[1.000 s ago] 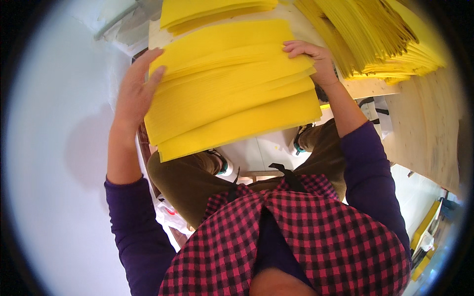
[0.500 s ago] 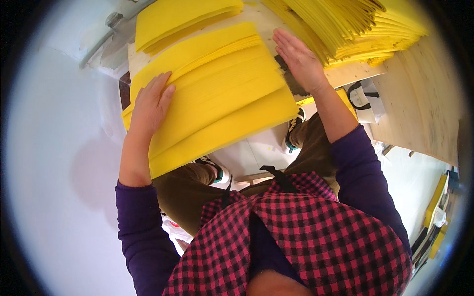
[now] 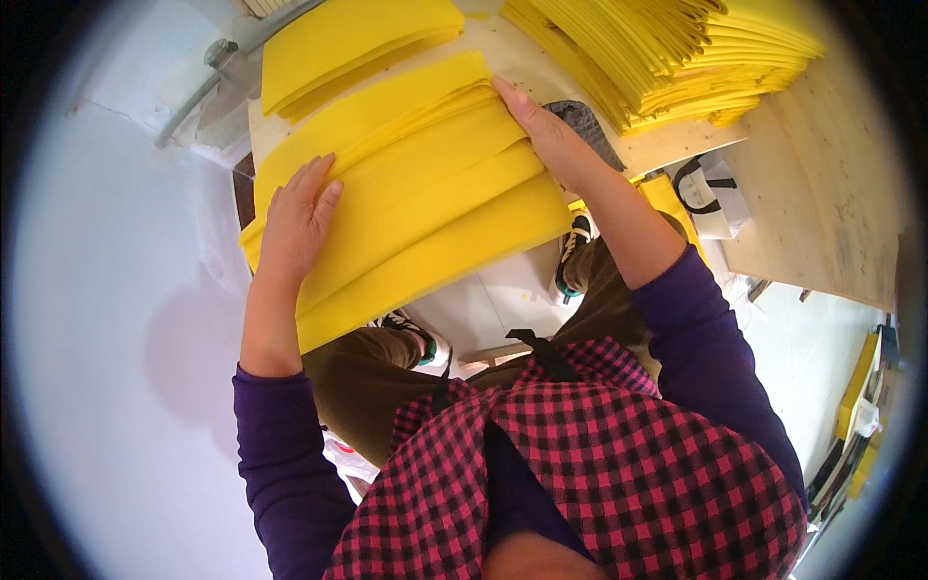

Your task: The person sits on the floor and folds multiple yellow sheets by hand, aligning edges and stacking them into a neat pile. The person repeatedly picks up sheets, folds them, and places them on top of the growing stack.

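Observation:
A stack of yellow fabric-like sheets (image 3: 425, 188) lies in front of me, its layers stepped and overhanging the table's near edge. My left hand (image 3: 298, 220) rests against the left side of the stack, fingers stretched out and thumb apart. On the right side, my right hand (image 3: 543, 135) presses its edge along the sheets' right border, with fingers extended. The sheets bunch slightly between the two hands. Neither hand grips anything that I can see.
Another yellow pile (image 3: 358, 48) lies behind on the wooden table (image 3: 667, 147). Several folded yellow pieces (image 3: 667, 58) are heaped at the far right. Near my right hand lies a dark grey pad (image 3: 588, 130). A white bag with black handles (image 3: 713, 198) stands beyond the table's right edge.
My right hand has moved left, from just off the stack to against its right edge. The sheets there have shifted slightly left and wrinkled. My left hand stays almost in place.

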Action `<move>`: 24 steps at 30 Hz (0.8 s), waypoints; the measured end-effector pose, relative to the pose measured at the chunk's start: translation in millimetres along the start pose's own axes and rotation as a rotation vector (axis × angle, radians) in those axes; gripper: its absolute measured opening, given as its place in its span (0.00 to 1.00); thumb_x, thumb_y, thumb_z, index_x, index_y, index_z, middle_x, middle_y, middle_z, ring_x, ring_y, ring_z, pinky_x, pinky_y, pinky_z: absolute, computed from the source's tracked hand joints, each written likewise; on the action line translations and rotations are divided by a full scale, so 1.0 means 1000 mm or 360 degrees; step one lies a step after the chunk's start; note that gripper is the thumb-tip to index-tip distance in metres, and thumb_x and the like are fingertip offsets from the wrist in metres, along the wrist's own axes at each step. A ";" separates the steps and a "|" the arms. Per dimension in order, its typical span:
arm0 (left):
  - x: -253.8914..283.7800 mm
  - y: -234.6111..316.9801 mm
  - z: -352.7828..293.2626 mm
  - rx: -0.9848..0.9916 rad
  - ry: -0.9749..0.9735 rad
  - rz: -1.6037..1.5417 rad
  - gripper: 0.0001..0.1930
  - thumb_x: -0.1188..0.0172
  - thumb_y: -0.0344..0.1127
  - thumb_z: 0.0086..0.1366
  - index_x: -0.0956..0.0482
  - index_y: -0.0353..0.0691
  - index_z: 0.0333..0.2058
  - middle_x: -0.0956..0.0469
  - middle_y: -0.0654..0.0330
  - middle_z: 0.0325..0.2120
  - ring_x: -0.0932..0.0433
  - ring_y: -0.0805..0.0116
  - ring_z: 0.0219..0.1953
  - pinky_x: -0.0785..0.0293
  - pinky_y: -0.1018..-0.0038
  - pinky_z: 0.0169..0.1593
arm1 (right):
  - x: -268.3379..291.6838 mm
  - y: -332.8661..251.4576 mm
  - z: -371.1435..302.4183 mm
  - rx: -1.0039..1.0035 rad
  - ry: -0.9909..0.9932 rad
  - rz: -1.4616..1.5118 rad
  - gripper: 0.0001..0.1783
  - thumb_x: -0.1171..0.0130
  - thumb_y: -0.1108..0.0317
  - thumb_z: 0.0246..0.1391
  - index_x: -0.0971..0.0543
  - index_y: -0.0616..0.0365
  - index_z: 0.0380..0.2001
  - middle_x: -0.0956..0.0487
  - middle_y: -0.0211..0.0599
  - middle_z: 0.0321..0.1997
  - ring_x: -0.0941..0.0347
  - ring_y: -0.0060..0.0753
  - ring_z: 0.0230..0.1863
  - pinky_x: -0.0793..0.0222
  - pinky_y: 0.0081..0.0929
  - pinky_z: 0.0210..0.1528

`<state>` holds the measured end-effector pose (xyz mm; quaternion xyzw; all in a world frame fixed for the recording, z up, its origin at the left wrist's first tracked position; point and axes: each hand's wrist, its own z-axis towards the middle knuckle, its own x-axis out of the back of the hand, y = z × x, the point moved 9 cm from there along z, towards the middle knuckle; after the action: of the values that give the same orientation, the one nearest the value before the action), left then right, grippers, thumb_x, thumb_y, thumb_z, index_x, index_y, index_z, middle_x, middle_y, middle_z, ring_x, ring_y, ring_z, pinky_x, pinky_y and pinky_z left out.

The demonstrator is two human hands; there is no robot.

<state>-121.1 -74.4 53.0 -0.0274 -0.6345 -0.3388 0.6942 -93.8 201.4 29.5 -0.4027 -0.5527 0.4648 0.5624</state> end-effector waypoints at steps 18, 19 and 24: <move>-0.009 0.010 -0.014 0.0036 0.0107 0.0115 0.22 0.52 0.46 0.67 0.32 0.44 0.56 0.37 0.49 0.59 0.43 0.50 0.64 0.52 0.53 0.65 | -0.007 0.003 -0.004 -0.0031 0.0100 -0.0239 0.48 0.61 0.34 0.58 0.49 0.67 0.64 0.49 0.53 0.70 0.55 0.44 0.71 0.60 0.30 0.69; -0.011 0.012 -0.016 0.0035 0.0120 0.0144 0.22 0.51 0.46 0.66 0.32 0.44 0.57 0.37 0.49 0.59 0.44 0.50 0.64 0.53 0.53 0.65 | -0.005 0.005 -0.004 -0.0054 0.0128 -0.0220 0.48 0.61 0.34 0.58 0.48 0.68 0.64 0.50 0.53 0.70 0.56 0.44 0.71 0.59 0.30 0.69; -0.016 0.016 -0.024 0.0016 0.0191 0.0269 0.23 0.50 0.46 0.65 0.32 0.45 0.56 0.39 0.50 0.60 0.45 0.51 0.65 0.53 0.52 0.65 | 0.005 -0.005 0.001 0.0084 0.0254 -0.0407 0.46 0.59 0.36 0.58 0.46 0.68 0.63 0.48 0.54 0.69 0.56 0.47 0.71 0.59 0.33 0.69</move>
<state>-91.4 -66.4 40.0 -0.0568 -0.5890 -0.2768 0.7571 -94.3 205.3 36.0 -0.3498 -0.5407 0.3703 0.6695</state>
